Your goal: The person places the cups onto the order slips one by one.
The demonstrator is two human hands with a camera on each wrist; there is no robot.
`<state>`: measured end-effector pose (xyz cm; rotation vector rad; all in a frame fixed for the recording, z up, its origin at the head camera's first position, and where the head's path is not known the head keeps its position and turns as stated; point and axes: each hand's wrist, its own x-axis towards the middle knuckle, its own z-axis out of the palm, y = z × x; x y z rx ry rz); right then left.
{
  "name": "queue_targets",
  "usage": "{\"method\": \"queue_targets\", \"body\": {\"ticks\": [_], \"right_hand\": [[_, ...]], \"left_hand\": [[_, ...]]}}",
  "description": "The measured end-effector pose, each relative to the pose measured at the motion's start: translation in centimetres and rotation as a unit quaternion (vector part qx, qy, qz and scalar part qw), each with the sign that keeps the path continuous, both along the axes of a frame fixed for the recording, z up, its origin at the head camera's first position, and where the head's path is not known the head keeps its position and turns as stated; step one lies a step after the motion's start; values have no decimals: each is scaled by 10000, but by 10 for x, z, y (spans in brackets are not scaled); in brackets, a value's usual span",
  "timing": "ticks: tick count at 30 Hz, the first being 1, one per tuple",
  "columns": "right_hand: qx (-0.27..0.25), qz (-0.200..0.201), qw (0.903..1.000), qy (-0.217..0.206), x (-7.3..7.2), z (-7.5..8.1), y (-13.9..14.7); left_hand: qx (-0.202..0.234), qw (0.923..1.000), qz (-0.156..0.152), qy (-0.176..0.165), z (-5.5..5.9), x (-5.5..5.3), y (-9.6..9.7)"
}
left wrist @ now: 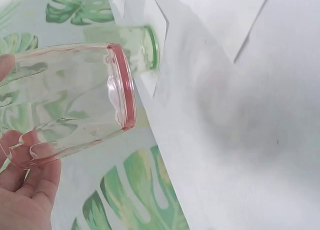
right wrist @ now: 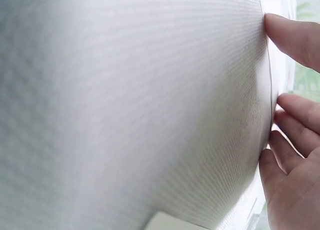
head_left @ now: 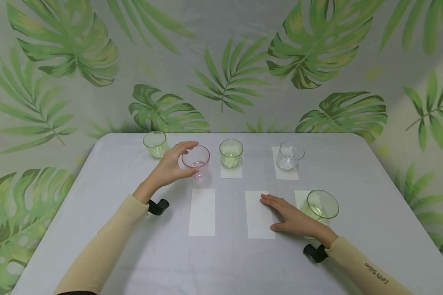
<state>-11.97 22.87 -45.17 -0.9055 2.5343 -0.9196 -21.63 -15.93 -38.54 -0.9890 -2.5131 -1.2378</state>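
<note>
The left hand (head_left: 168, 164), its grip curled round the pink-rimmed cup (head_left: 199, 163), is nearer than the spread right hand (head_left: 291, 217) to the white card (head_left: 202, 213) at the cup's six o'clock.

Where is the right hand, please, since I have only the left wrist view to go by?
Observer: In the head view, the right hand reaches over the middle white card of the nearer row.
Operator: Thank you. I can make out one green glass; would you kindly tell me how many there are?
Observer: There are three: a far-left green glass, a middle green glass and a front-right green glass beside the right wrist.
Operator: And besides the pink glass that I see, is there one of another kind?
Observer: Yes, a single colourless glass, at the right of the farther row.
</note>
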Motion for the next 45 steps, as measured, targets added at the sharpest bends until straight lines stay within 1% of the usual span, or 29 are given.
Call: {"method": "queue_targets", "body": {"ticks": [7,12,18,22,27,38,45], "right_hand": [[-58,37,9999,73,0,-1,0],[-58,12,10000,11,0,0,-1],[-35,10,10000,35,0,0,-1],[24,-49,10000,-60,0,0,-1],[126,-91,9998,-99,0,-1,-2],[48,-51,10000,7,0,-1,-1],[47,-109,9999,-50,0,0,-1]], "left_hand": [[34,9993,-362,122,-5,7,15],[85,9981,-598,103,-9,12,29],[52,9958,-906,111,-14,20,48],[1,9943,-1066,44,-16,26,59],[-8,9923,-1233,-59,-18,31,71],[22,9872,-1592,29,-23,39,99],[-99,9849,-1726,-28,-22,44,115]]}}
